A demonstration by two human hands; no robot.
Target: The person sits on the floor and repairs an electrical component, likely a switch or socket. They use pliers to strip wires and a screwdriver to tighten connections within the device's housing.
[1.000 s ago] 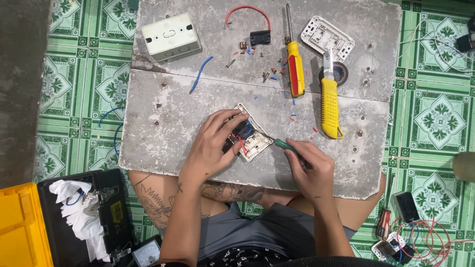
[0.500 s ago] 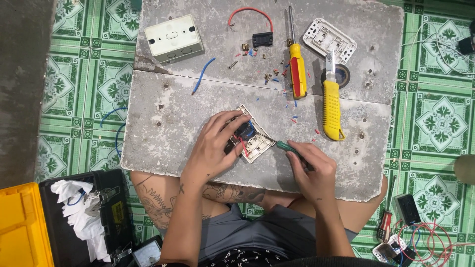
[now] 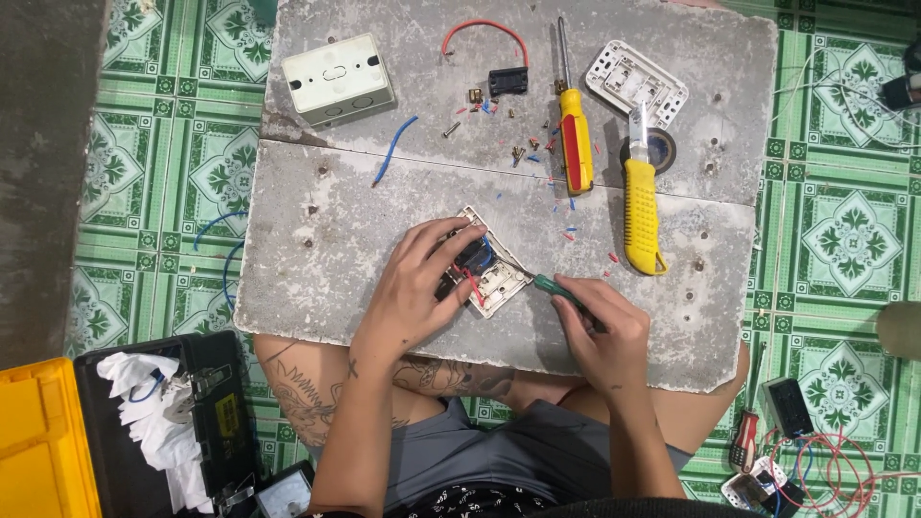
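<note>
The left hand [image 3: 414, 293] lies over a white switch plate [image 3: 497, 278] and closes its grip on the plate's dark inner part, with the fingers curled over it and pressing it to the bench [image 3: 336, 240]. The right hand [image 3: 604, 331] is closed around a green-handled screwdriver [image 3: 552, 286], and the thin tip points to the right corner of the plate. The plate lies tilted near the front part of the bench, close to the person's knees.

Left of the left hand the concrete surface is bare up to the left edge. Right of the right hand there is also bare room up to the right edge. Behind the hands lie a yellow utility knife [image 3: 641, 206], a red and yellow screwdriver [image 3: 576, 149], a roll of black tape [image 3: 655, 149], a second white plate [image 3: 637, 83], a white box [image 3: 339, 80], a red wire [image 3: 484, 31] and small screws.

The left fingers hide most of the inner part, so the point where the tip touches is hard to see. A yellow crate [image 3: 43, 441] is cut off at the left lower corner.

Compared with half a second ago, both hands and the plate are in the same place; nothing on the bench has moved.
</note>
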